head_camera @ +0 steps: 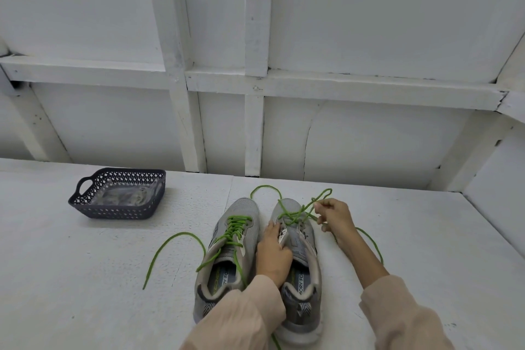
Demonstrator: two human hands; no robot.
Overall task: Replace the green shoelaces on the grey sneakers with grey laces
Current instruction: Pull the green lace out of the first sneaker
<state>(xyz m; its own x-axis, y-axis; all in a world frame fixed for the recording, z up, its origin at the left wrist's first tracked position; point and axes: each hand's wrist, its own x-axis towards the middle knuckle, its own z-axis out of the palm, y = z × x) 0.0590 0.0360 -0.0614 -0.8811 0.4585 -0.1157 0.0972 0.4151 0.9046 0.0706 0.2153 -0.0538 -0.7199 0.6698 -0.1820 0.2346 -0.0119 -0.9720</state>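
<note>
Two grey sneakers stand side by side on the white table, toes pointing away. The left sneaker [241,212] is still threaded with a green lace [176,239] whose loose ends trail to the left. The right sneaker [305,261] has its green lace [295,214] mostly pulled loose and lying across its toe. My left hand [272,253] grips the tongue of the right sneaker. My right hand [333,217] pinches a loop of that loose lace just right of the toe.
A dark perforated plastic basket [85,199] sits at the back left of the table, holding clear bags of greyish laces [125,196]. A white panelled wall with beams rises right behind the table's far edge.
</note>
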